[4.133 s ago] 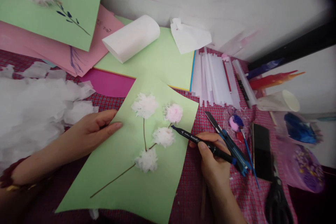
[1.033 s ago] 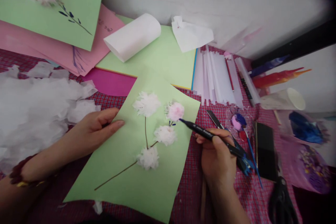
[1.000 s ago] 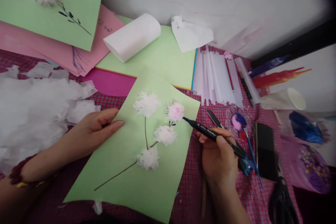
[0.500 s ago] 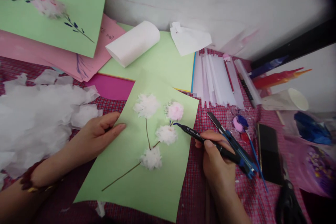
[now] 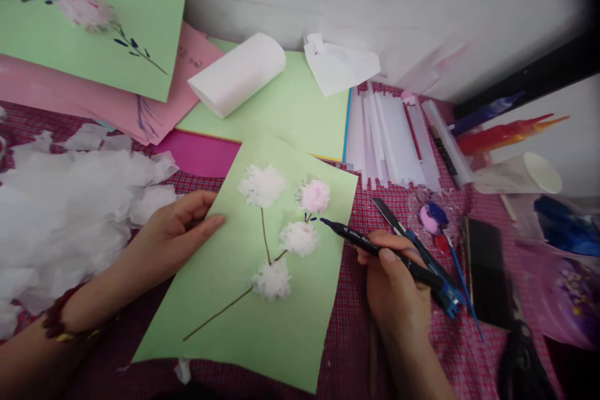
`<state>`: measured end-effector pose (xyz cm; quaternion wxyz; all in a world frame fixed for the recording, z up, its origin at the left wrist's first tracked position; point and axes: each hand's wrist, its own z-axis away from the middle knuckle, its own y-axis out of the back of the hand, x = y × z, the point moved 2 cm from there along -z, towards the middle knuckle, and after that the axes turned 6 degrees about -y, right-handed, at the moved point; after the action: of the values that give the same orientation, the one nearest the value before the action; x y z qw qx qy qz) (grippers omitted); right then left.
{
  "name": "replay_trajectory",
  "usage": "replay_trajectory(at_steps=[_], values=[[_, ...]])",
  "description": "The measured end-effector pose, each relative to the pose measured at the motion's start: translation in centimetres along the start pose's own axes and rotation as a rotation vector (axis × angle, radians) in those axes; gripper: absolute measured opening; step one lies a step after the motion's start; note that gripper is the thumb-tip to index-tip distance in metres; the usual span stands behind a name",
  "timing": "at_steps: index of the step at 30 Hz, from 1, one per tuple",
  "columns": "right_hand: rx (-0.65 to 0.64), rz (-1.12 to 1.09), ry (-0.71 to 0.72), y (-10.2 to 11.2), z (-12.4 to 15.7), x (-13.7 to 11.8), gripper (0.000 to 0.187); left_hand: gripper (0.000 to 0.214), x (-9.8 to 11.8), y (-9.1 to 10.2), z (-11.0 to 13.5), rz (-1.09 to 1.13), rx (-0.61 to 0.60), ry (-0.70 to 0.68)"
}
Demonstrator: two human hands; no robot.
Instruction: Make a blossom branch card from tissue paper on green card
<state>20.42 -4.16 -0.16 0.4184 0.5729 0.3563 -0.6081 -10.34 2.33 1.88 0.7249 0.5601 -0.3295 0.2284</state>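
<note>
A green sheet of paper lies tilted in front of me, with white paper flowers and one pink paper flower on it, joined by drawn brown stems. Its left edge is pinched between the thumb and fingers of my left hand. In my right hand is a black marker pen, held like a writing tool. The blue tip is close to the sheet, just right of small dark blue marks between the pink flower and the white one below it; whether it touches I cannot tell.
White tissue pieces are heaped at left. A finished flower sheet rests on pink papers behind. A rolled white paper, white strips, a utility knife, a paint palette, a phone and a paper cup stand around.
The marker tip has shifted slightly right, and a short blue mark now shows where it was. My left hand still grips the sheet's edge.
</note>
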Motion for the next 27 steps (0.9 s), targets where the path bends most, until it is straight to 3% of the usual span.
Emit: replay_trajectory(at_steps=[2,4,5,8,11,14,17,22,27], values=[[0.024,-0.044,-0.024,0.0,-0.2,0.1,0.01,0.027,1.0,0.9,0.5,-0.13,0.168,-0.027],[0.047,-0.085,-0.047,0.0,-0.2,0.1,0.01,0.028,2.9,1.5,1.0,-0.31,0.297,-0.189],[0.052,-0.092,-0.054,0.0,-0.2,0.2,0.01,0.026,4.1,1.4,1.2,-0.356,0.296,-0.31],[0.043,-0.052,-0.062,0.3,0.0,0.4,0.009,0.019,7.8,-0.5,0.9,-0.312,-0.01,-0.639],[0.033,-0.004,-0.073,0.6,0.2,0.8,0.01,0.018,10.0,-3.5,-0.5,-0.404,-0.241,-0.734],[0.039,-0.02,-0.073,0.8,0.2,1.2,0.012,0.022,10.0,-6.0,-2.4,-0.533,-0.33,-0.688],[0.041,-0.037,-0.063,0.7,0.1,1.2,0.01,0.02,8.9,-7.3,-3.5,-0.502,-0.38,-0.653],[0.011,0.018,-0.023,0.6,0.0,0.5,0.008,0.015,7.2,-7.6,-3.0,-0.372,-0.351,-0.771],[-0.048,0.076,0.034,0.0,-0.1,-0.7,0.009,0.024,6.6,-7.4,-2.0,-0.525,-0.27,-0.9]])
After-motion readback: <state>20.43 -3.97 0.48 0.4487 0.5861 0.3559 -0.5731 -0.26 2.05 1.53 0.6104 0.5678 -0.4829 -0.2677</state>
